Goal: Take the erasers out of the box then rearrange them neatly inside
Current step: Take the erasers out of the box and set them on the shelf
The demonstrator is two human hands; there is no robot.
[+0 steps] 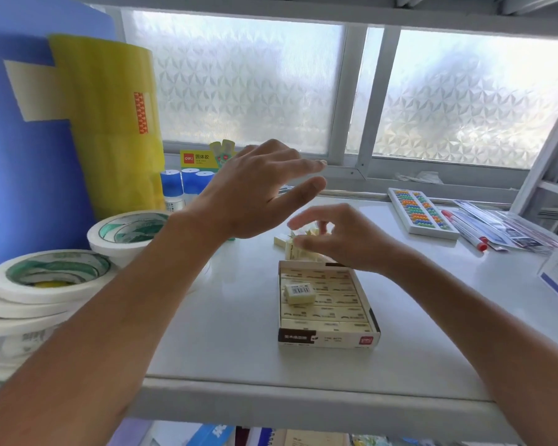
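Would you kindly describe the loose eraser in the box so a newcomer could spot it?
On the white shelf stands an open cardboard box of cream erasers. One eraser lies askew on top of the flat rows, and it alone shows a barcode label.

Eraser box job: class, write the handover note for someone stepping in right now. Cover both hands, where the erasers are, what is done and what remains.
Left hand: raised above the shelf, fingers straight, holding nothing.
Right hand: fingers curled over the loose eraser pile behind the box; the grip itself is blurred.
Box: open, rows of erasers already lie flat inside; one barcode eraser lies askew on top.
Done: most rows packed.
Left: bring in the loose pile, straighten the askew one.
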